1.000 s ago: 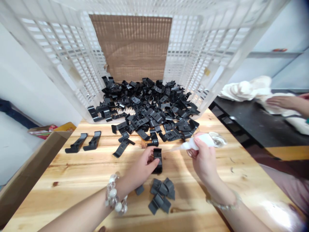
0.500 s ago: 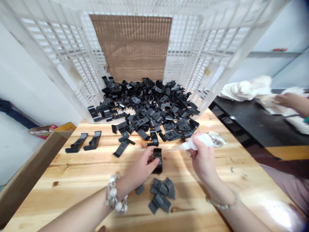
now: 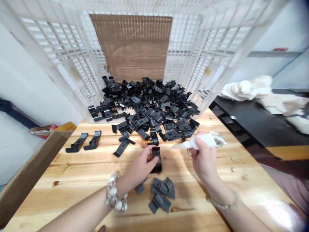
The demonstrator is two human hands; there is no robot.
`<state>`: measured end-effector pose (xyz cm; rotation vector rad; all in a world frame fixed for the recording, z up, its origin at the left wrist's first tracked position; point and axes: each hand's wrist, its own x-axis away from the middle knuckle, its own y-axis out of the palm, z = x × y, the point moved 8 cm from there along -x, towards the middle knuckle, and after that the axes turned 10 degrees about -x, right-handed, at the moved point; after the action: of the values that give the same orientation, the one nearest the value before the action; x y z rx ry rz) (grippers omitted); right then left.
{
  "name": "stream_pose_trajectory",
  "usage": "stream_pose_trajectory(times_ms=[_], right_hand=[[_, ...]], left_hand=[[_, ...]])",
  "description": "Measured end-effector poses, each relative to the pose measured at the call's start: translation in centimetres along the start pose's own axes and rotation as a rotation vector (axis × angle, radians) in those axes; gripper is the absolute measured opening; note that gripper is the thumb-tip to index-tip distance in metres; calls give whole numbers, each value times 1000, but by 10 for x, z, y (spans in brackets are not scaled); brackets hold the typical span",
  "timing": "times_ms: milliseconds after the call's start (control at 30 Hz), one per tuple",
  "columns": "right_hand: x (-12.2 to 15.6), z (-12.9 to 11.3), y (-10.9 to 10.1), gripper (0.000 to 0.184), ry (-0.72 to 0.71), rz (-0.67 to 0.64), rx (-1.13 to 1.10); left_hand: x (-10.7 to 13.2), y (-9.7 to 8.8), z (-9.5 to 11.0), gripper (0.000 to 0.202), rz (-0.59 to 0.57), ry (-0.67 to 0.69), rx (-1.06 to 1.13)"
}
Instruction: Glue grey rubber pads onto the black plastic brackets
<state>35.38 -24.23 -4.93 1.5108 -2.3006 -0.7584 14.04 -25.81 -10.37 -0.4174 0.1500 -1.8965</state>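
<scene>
My left hand (image 3: 142, 162) is closed on a black plastic clip (image 3: 157, 161) resting on the wooden table, thumb across it and fingers behind. My right hand (image 3: 204, 159) grips a white squeeze bottle (image 3: 202, 141) with a thin nozzle, which points left and stays apart from the clip. Below the clip lie several small dark grey pads (image 3: 159, 203). A loose pile of black clips (image 3: 147, 119) spreads just beyond my hands. Over to the left, two clips with grey pads on their ends (image 3: 93, 140) lie side by side.
A white plastic crate (image 3: 217, 64) on its side holds the pile, with a cardboard sheet (image 3: 135, 48) at its back. A cardboard box (image 3: 36, 164) stands left of the table. White cloth pieces (image 3: 248, 87) lie on a dark table at right. Something clear and round (image 3: 219, 139) sits behind the bottle.
My right hand and the bottle have shifted slightly right, so the nozzle is farther from the clip. The clip has moved slightly left. Another person's hand at the far right has left the view.
</scene>
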Motion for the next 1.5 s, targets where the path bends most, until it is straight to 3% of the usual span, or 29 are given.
stream_pose_trajectory(times_ms=[333,1500], right_hand=[[9,0,2,29,-68,-89,63],[13,-4,-2,31,-212,-155,346]], left_hand=[[-4,-3,-3,46,41,-19,46],[-5,-2,-2,43,35,-15,57]])
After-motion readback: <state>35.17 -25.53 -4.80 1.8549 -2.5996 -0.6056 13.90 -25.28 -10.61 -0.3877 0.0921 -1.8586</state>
